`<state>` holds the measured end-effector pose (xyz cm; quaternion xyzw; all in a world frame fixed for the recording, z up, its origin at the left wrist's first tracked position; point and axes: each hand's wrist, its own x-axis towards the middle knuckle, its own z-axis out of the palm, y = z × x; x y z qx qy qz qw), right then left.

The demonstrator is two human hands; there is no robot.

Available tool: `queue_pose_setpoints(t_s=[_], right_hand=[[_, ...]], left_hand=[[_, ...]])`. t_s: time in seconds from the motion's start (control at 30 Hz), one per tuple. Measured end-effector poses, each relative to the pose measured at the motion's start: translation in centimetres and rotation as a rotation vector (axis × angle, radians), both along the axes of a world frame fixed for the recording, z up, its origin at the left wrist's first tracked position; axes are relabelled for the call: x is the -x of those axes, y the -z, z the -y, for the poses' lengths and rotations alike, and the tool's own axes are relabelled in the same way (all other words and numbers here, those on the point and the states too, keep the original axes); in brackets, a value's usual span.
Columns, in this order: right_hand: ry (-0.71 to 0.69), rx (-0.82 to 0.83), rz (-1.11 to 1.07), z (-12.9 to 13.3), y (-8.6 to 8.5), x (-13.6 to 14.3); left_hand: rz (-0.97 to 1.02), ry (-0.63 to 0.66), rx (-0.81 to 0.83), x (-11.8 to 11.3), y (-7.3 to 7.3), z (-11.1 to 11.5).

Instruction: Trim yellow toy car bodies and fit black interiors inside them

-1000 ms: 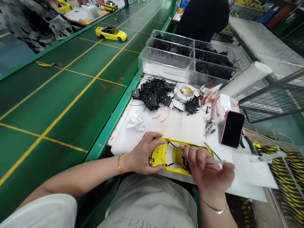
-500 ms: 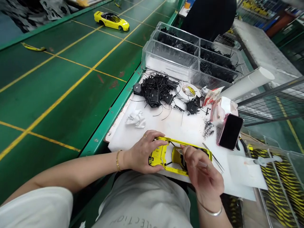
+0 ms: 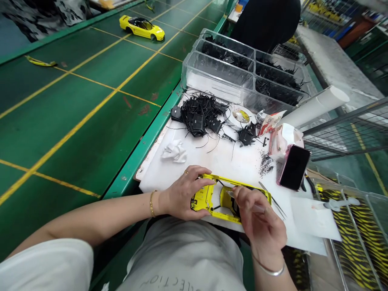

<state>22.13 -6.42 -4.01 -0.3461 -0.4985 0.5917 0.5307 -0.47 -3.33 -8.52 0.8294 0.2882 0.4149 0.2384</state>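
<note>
From my distant place, I see the left hand clamped around one end of the yellow car shell, which is at the near edge of the white tabletop. The right hand is over the other end, its fingertips pinched together on a slim clear tool, mostly hidden by the hand. Tweezers lie just beside the shell.

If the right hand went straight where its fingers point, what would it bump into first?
The right hand would probably meet the yellow shell just under it; they may already touch, but depth is unclear.
</note>
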Motion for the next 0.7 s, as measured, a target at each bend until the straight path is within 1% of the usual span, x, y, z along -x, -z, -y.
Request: queue_pose_setpoints(t_s=[0.1, 0.2, 0.3, 0.4, 0.7], right_hand=[[0.013, 0.061, -0.051, 0.4, -1.0, -0.3], [-0.026, 0.127, -0.051, 0.7, -1.6, -0.6], [-0.071, 0.18, -0.041, 0.8, -1.5, -0.7], [-0.083, 0.209, -0.056, 0.8, -1.1, -0.6], [-0.079, 0.209, -0.058, 0.8, -0.9, -0.5]], left_hand=[[-0.003, -0.001, 0.005, 0.0, -0.1, -0.1], [-0.01, 0.0, 0.012, 0.1, -0.2, -0.1], [-0.028, -0.004, 0.013, 0.1, -0.3, -0.2], [-0.039, -0.006, 0.013, 0.1, -0.3, -0.1], [-0.046, -0.011, 0.01, 0.1, -0.4, -0.2]])
